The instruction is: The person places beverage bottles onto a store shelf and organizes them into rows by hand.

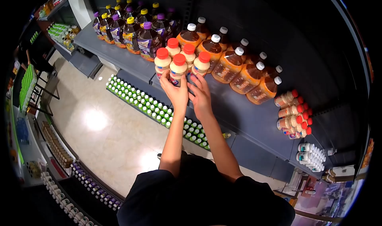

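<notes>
Several small cream-coloured bottles with red caps stand close together at the front of the grey shelf. My left hand has its fingers around the front bottles of this group, at the left and middle. My right hand touches the front right bottle from below, its fingers bent and a little apart. Behind the group are large orange bottles with white caps. Dark bottles with purple and yellow caps stand to the left.
More red-capped bottles and white bottles are farther right on the shelf. Rows of green bottles with white caps line the floor level below. At the far left, a person's arm is beside a green stack.
</notes>
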Demonstrator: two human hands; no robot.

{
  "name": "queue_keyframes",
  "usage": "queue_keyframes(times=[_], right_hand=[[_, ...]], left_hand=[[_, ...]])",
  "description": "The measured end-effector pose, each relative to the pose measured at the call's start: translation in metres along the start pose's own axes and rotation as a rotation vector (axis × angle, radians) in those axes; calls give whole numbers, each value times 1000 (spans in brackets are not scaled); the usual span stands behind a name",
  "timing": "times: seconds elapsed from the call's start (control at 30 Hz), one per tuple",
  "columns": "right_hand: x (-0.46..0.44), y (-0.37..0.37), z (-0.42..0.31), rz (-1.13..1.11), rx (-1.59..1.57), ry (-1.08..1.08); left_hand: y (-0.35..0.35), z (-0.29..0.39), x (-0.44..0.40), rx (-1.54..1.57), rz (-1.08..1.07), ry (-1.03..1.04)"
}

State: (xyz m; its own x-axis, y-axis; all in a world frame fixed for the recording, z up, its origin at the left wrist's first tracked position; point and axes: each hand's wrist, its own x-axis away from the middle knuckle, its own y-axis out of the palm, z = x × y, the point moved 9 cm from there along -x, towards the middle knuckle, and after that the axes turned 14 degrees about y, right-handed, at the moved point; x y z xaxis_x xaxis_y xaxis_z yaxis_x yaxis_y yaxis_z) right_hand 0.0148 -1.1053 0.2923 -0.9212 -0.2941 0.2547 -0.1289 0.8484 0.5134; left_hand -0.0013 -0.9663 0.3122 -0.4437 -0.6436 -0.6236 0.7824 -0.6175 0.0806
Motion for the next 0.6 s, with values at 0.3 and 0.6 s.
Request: queue_keyframes(times=[0.3,0.6], right_hand=[[-13,13,20,30,218,-213],[9,-7,16,76,171,-312]], left_hand=[[0,20,-13,-296,-243,140],[2,32,12,-208,-278,147]])
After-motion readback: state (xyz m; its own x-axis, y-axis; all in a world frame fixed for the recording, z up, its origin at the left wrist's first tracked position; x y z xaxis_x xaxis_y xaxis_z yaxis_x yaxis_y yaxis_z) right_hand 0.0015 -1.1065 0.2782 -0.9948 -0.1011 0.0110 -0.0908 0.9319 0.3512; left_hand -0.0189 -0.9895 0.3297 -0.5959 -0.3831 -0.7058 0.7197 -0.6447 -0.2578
